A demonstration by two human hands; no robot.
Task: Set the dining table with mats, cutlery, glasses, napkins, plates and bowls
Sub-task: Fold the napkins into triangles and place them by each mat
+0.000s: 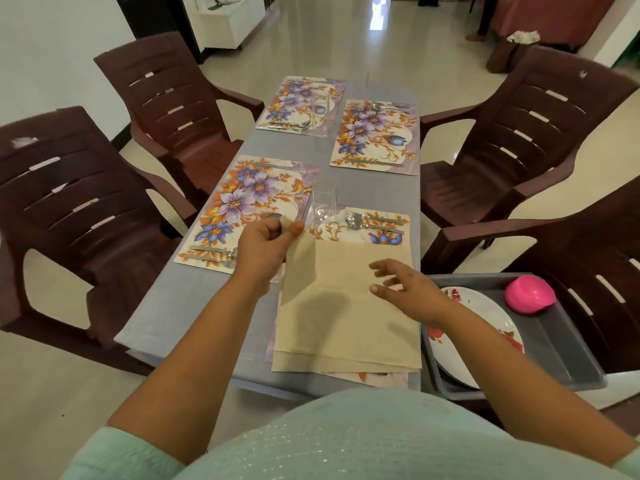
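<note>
Cream napkins (346,327) lie stacked on the mat at the table's (194,306) near right corner; my right hand (412,292) hovers above them, fingers loose, holding nothing. My left hand (266,244) pinches the top napkin's far left corner, lifting it. Beyond, a glass (323,202) stands between the two near mats.

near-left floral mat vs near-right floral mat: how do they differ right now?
The near-left floral placemat lies almost fully exposed; the near-right floral placemat is mostly covered by beige cloth napkins. The near-left mat has cutlery along its near edge; the near-right mat has spoons and forks at its far end. The left hand pinches a napkin corner over the near-right mat. Both share the purple-and-orange flower print.
</note>
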